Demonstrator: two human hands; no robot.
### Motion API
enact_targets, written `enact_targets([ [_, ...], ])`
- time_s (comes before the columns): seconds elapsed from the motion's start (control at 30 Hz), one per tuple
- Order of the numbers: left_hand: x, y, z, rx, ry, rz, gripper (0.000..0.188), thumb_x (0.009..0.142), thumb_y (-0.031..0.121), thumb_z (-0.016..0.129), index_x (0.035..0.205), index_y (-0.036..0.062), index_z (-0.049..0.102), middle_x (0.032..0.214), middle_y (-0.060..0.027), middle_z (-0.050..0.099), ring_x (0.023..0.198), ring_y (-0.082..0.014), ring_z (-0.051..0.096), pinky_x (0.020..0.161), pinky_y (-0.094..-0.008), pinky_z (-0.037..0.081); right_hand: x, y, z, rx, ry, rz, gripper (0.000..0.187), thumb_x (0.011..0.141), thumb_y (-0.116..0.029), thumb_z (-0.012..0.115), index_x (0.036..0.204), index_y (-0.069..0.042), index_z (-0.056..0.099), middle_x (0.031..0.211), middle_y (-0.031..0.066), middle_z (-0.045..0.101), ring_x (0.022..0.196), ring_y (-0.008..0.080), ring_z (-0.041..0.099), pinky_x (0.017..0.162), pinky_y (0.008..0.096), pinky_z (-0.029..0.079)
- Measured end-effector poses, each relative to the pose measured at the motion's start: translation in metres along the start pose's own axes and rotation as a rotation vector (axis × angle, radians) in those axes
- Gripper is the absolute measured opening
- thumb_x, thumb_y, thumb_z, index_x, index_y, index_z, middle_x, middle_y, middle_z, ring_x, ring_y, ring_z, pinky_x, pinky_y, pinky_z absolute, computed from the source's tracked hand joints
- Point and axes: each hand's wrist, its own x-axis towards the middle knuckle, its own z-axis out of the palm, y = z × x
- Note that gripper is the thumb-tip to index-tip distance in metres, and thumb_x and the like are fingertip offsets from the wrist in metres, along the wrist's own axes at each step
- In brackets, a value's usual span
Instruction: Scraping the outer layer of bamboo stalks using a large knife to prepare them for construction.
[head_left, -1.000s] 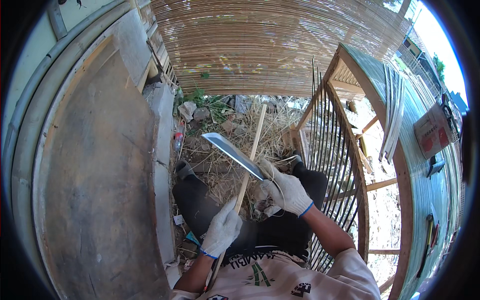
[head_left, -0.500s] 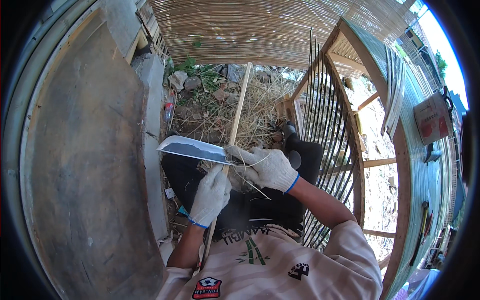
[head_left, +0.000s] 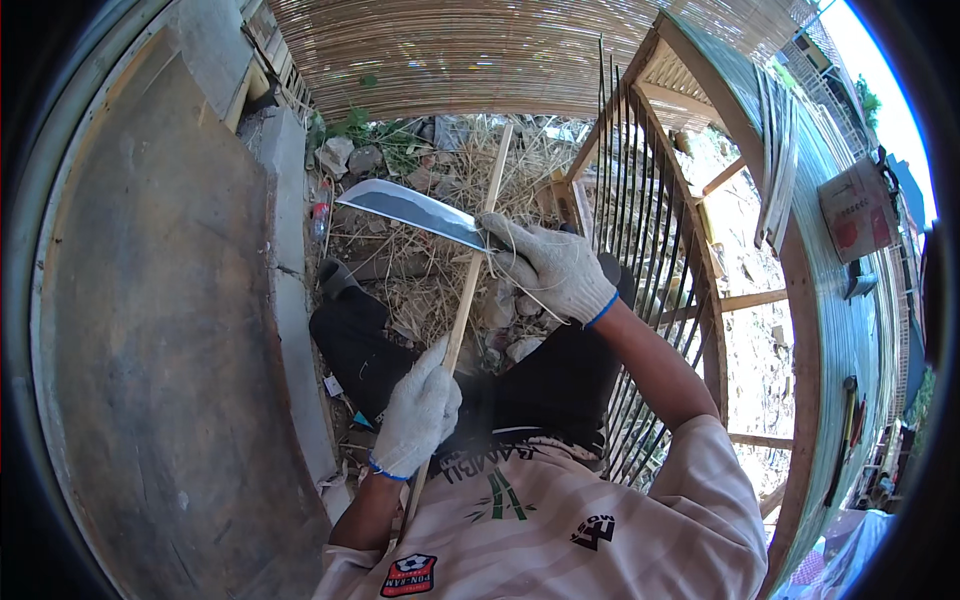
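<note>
My left hand (head_left: 418, 412), in a white knit glove with a blue cuff, is closed round a long, pale bamboo strip (head_left: 468, 305). The strip runs from beside my body up and away over the littered ground. In the matching glove, my right hand (head_left: 552, 265) grips a broad-bladed machete (head_left: 415, 213). Its handle is hidden in the fist, and the blade points left. Near the right hand the blade crosses the strip and appears to touch it. A thin curled shaving (head_left: 543, 303) hangs by the right glove.
Dry shavings (head_left: 420, 280) and stones cover the ground ahead. A large brown board (head_left: 165, 300) stands at my left. At my right, thin dark rods (head_left: 640, 190) lean on a wooden frame (head_left: 800, 330); a cardboard box (head_left: 860, 215) sits on it. A bamboo screen (head_left: 450, 60) hangs ahead.
My right hand and the machete have moved away from me along the strip. My left hand has come slightly nearer my body, so the hands are farther apart.
</note>
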Motion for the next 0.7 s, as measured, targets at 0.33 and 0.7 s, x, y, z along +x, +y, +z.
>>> enact_targets([
  [0.33,-0.041,-0.025,-0.005,0.102,-0.111,-0.039,0.050,0.115,0.018,0.042,0.164,0.0083,0.038,0.073,0.0015,0.050,0.054,-0.0045,0.040,0.047,-0.0215,0.038,0.021,0.073,-0.016,0.077,0.213,0.402,0.051,0.111,-0.039,0.050,0.157,-0.017,0.051,0.090,0.0236,0.072,0.088,0.0446,0.072,0.081,0.0519,0.055],
  [0.7,0.018,0.001,0.010,-0.157,0.034,-0.010,0.048,0.113,0.018,0.049,0.161,0.0121,0.046,0.083,0.0016,0.055,0.057,-0.0031,0.043,0.049,-0.0206,0.035,-0.028,-0.021,0.009,0.254,-0.096,-0.037,0.064,0.105,-0.039,0.061,0.162,-0.018,0.040,0.094,0.0191,0.073,0.086,0.0412,0.073,0.076,0.0513,0.057],
])
